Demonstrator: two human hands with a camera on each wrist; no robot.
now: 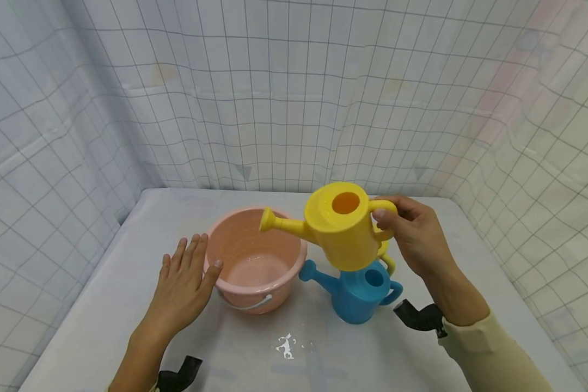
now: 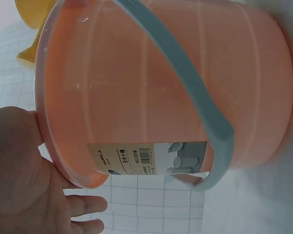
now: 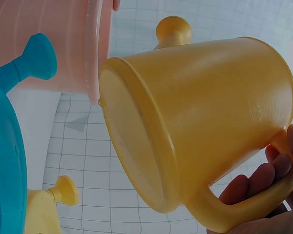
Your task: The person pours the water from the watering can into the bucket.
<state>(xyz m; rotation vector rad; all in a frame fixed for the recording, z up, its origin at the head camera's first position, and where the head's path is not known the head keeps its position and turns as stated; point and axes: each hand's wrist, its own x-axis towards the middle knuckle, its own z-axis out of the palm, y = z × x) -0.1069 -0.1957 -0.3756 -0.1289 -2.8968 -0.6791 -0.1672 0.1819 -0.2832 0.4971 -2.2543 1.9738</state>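
Observation:
My right hand (image 1: 414, 231) grips the handle of a yellow watering can (image 1: 340, 231), its fingers curled through the loop in the right wrist view. The can is raised above the table, its spout pointing left over the rim of a pink bucket (image 1: 255, 296). My left hand (image 1: 186, 283) rests with straight fingers against the bucket's left rim. In the left wrist view the bucket shows a paper label (image 2: 146, 158) and a grey handle (image 2: 185, 83). Below the raised can stands a blue watering can (image 1: 356, 299). Behind it, a second yellow watering can (image 3: 41, 212) is mostly hidden in the head view.
A small wet patch (image 1: 285, 345) shines on the white table (image 1: 245, 365) in front of the bucket. White grid-patterned curtains (image 1: 294, 98) enclose the table at the back and both sides. Inside the bucket, the bottom looks wet.

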